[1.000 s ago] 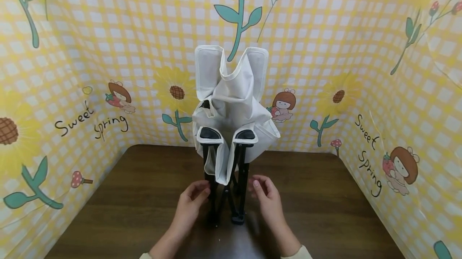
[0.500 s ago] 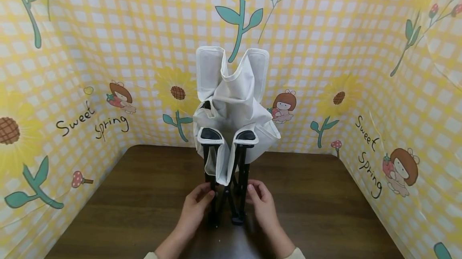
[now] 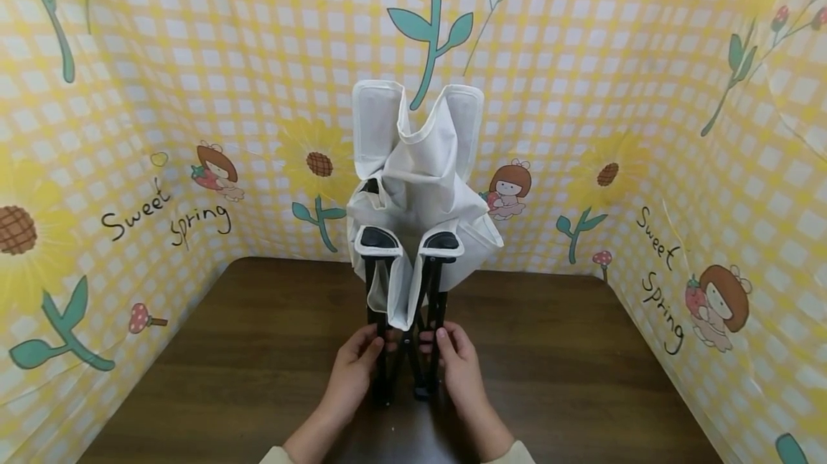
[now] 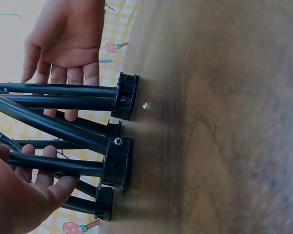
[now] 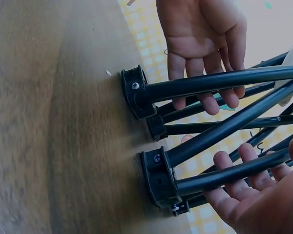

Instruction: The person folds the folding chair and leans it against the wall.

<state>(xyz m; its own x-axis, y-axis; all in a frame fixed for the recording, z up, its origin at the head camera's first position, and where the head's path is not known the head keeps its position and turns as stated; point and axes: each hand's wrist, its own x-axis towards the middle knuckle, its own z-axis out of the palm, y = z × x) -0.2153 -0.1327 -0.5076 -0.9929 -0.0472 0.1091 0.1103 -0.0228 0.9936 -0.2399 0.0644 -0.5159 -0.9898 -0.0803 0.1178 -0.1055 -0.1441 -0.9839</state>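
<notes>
1. The folded stand (image 3: pixel 408 241) is between the fingers of the left hand (image 3: pixel 351 376) and right hand (image 3: pixel 464 376).
2. Crumpled white cloth (image 3: pixel 423 169) is above them; skinny black legs (image 5: pixel 210 83) touch the brown table (image 3: pixel 568 349) below.
3. Each hand's fingers curl round a leg.
</notes>
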